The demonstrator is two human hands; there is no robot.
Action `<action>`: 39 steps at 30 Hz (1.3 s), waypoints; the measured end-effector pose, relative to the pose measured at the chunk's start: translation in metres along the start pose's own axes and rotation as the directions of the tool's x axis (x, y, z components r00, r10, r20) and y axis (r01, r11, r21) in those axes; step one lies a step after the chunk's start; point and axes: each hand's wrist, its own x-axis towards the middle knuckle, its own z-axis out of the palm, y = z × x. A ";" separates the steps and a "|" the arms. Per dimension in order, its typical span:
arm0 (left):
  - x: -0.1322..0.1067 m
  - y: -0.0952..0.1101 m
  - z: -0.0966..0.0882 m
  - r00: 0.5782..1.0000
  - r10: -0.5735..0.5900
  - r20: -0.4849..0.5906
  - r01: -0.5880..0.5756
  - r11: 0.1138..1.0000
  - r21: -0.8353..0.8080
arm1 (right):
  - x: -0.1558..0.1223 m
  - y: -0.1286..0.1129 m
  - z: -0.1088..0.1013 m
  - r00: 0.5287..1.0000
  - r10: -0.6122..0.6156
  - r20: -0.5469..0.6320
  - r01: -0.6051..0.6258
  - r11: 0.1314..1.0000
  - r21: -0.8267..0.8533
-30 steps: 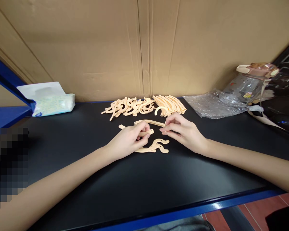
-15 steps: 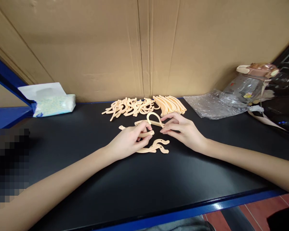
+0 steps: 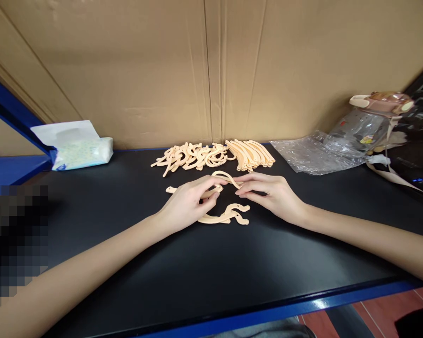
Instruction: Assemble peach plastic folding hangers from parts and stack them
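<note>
My left hand point(image 3: 186, 202) is closed round a long beige plastic strip point(image 3: 170, 189) with holed ends, which looks like a hanger arm. Its index finger reaches forward near a curved beige hook point(image 3: 219, 172). Between thumb and fingers, my right hand point(image 3: 277, 193) pinches one end of that hook, now lying low above the table. Another strip is partly hidden behind the hook and fingers. Just in front of my hands lie a few overlapping curved pieces point(image 3: 229, 213), their left ends partly covered by my left hand.
At the back of the black table point(image 3: 211, 272) lie a heap of beige hooks point(image 3: 190, 157) and a row of strips point(image 3: 252, 154). A pack of tissues point(image 3: 82, 152) sits at left. Clear plastic wrap point(image 3: 303, 152) and a bottle point(image 3: 359, 124) stand right, before a cardboard wall point(image 3: 144, 70).
The hook in my right hand has tipped from upright to nearly flat. My left hand and its strip have shifted slightly left, with the index finger now stretched toward the hook.
</note>
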 end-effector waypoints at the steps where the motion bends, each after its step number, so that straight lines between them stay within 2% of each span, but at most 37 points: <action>1: 0.000 0.000 0.000 1.000 0.000 -0.006 0.000 1.000 -0.012 | 0.000 0.000 0.000 1.000 0.002 0.002 -0.002 1.000 0.008; 5: 0.001 -0.001 0.000 1.000 -0.001 -0.020 0.000 0.997 -0.075 | 0.001 0.001 0.002 1.000 -0.004 0.031 0.004 1.000 -0.001; 10: 0.002 0.001 -0.001 0.998 -0.030 -0.055 0.026 0.997 -0.074 | 0.004 -0.001 0.002 0.981 -0.164 0.103 0.174 0.980 -0.094; 14: 0.001 0.002 -0.001 0.999 -0.039 -0.038 0.037 0.998 -0.052 | 0.003 -0.005 0.001 0.967 -0.195 0.166 0.220 0.965 -0.142; 19: -0.001 0.003 0.001 0.994 -0.082 -0.070 0.073 0.991 -0.114 | 0.002 -0.004 0.001 0.978 -0.164 0.133 0.180 0.976 -0.121; 28: 0.001 0.005 0.001 0.997 -0.024 -0.075 0.013 0.989 -0.144 | 0.002 0.001 0.003 0.995 -0.046 0.093 0.051 0.997 -0.050; 34: 0.002 0.004 0.004 0.993 -0.107 -0.044 0.092 0.961 -0.262 | 0.002 -0.001 0.002 0.997 -0.005 0.073 0.009 0.998 -0.055; 39: 0.003 0.009 0.005 0.993 -0.119 -0.011 0.110 0.944 -0.311 | 0.002 -0.003 0.002 0.997 0.016 0.075 -0.013 0.999 -0.044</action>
